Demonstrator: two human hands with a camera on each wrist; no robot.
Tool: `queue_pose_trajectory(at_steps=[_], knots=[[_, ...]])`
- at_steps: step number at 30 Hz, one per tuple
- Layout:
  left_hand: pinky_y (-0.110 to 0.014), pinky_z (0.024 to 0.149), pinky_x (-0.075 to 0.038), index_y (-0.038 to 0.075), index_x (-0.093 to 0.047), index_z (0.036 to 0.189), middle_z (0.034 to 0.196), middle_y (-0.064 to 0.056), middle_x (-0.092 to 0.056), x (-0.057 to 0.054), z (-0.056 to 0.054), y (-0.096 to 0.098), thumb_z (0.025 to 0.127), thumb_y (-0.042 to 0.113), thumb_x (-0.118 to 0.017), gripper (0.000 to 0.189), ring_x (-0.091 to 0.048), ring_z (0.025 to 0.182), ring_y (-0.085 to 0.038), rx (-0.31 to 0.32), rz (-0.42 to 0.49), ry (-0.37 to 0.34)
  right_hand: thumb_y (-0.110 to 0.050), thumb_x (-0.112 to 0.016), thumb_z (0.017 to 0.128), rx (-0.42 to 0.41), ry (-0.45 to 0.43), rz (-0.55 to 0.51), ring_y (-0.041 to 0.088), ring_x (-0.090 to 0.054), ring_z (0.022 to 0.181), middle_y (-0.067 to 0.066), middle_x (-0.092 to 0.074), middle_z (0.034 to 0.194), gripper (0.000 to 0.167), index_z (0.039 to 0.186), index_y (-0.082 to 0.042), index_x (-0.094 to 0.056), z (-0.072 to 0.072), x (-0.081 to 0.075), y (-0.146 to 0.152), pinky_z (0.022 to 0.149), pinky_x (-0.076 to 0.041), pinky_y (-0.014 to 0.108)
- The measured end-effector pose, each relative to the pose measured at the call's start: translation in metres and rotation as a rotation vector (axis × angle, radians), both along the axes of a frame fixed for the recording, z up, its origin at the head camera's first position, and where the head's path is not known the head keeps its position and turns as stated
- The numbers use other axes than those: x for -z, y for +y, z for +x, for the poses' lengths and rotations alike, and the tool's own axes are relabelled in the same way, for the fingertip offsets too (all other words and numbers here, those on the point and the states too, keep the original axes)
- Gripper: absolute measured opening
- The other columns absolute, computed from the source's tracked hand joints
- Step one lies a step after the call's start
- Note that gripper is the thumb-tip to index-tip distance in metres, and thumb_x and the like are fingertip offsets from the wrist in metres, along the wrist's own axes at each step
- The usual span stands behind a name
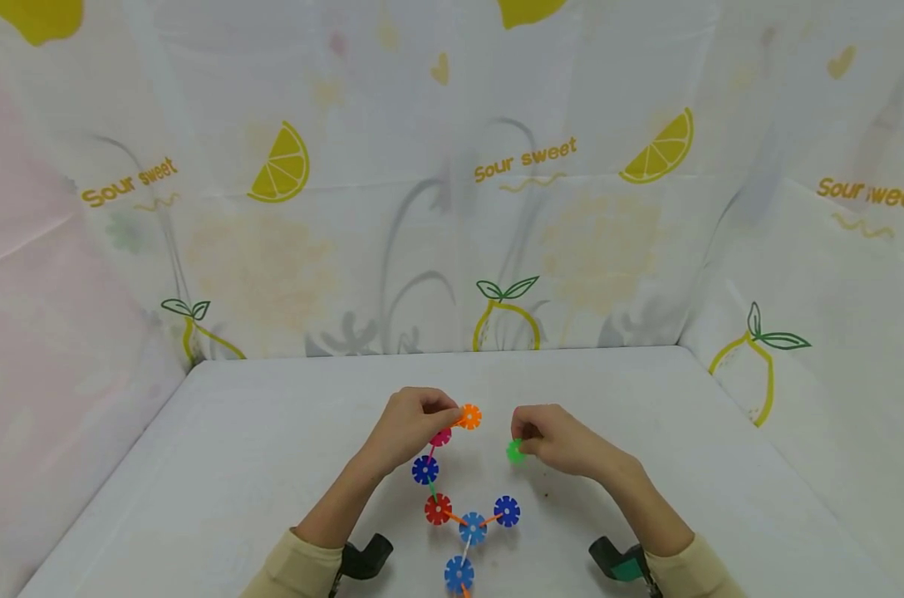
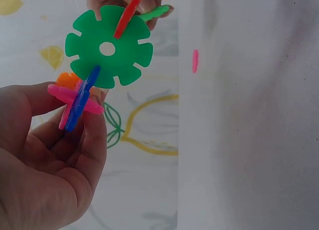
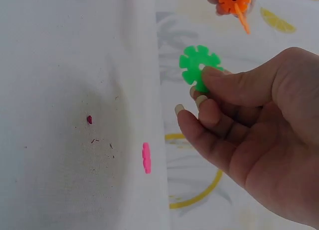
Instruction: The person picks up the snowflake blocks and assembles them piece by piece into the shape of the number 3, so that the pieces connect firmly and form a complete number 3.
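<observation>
In the head view, my left hand (image 1: 415,423) pinches the upper end of a chain of notched plastic snowflake discs, by its orange disc (image 1: 470,417) and pink disc (image 1: 440,437). Down from there run a dark blue disc (image 1: 425,470), a red disc (image 1: 438,509) and several blue ones, one branching right. The left wrist view shows a dark green disc (image 2: 94,46) of the chain face-on, a blue disc (image 2: 79,105) slotted into it. My right hand (image 1: 564,440), apart from the chain, pinches a single light green snowflake disc (image 3: 197,63) between thumb and fingers.
On the white table (image 1: 272,415) lies a loose pink disc (image 3: 146,158), and small dark red crumbs (image 3: 89,120) are scattered nearby. Printed cloth (image 1: 362,166) hangs behind the table and at both sides. Dark camera mounts (image 1: 367,556) sit at both wrists.
</observation>
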State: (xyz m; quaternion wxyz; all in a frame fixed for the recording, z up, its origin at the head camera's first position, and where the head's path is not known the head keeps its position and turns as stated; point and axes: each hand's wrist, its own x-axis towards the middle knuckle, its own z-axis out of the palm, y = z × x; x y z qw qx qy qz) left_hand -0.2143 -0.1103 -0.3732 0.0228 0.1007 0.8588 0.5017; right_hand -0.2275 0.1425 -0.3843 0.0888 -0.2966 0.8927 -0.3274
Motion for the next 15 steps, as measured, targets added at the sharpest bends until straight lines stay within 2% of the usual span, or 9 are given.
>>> queue_pose_trajectory(at_steps=[4, 7, 11, 15], knots=[[-0.033, 0.067, -0.056, 0.013, -0.075, 0.094, 0.088, -0.013, -0.074, -0.0004, -0.0002, 0.0001, 0.093, 0.028, -0.068, 0.016, -0.063, 0.069, -0.016, 0.003, 0.013, -0.007, 0.002, -0.061, 0.091, 0.005, 0.027, -0.041, 0.013, -0.053, 0.076, -0.004, -0.056, 0.080, 0.017, 0.088, -0.014, -0.059, 0.0006, -0.0020, -0.0034, 0.068, -0.049, 0.023], [-0.032, 0.067, -0.055, 0.013, -0.075, 0.093, 0.084, -0.010, -0.073, -0.0010, 0.0000, 0.0008, 0.093, 0.028, -0.068, 0.017, -0.064, 0.068, -0.016, 0.009, 0.021, -0.008, -0.001, -0.061, 0.093, 0.005, 0.049, -0.068, 0.012, -0.053, 0.078, -0.003, -0.057, 0.083, 0.012, 0.091, -0.012, -0.058, 0.0019, -0.0037, -0.0055, 0.070, -0.050, 0.022], [-0.038, 0.069, -0.056, 0.013, -0.075, 0.093, 0.081, -0.003, -0.072, -0.0017, 0.0009, 0.0022, 0.093, 0.028, -0.068, 0.016, -0.063, 0.068, -0.016, 0.013, 0.030, -0.014, -0.004, -0.061, 0.095, 0.007, 0.079, -0.093, 0.013, -0.052, 0.081, -0.002, -0.055, 0.087, 0.008, 0.094, -0.010, -0.056, 0.0037, -0.0051, -0.0079, 0.072, -0.050, 0.022], [-0.038, 0.070, -0.056, 0.012, -0.076, 0.094, 0.082, -0.003, -0.072, -0.0018, 0.0020, 0.0034, 0.093, 0.028, -0.069, 0.017, -0.063, 0.069, -0.017, 0.020, 0.036, -0.021, -0.007, -0.059, 0.098, 0.013, 0.068, -0.121, 0.019, -0.056, 0.086, 0.002, -0.057, 0.093, 0.005, 0.097, -0.008, -0.055, 0.0053, -0.0061, -0.0092, 0.074, -0.052, 0.023]])
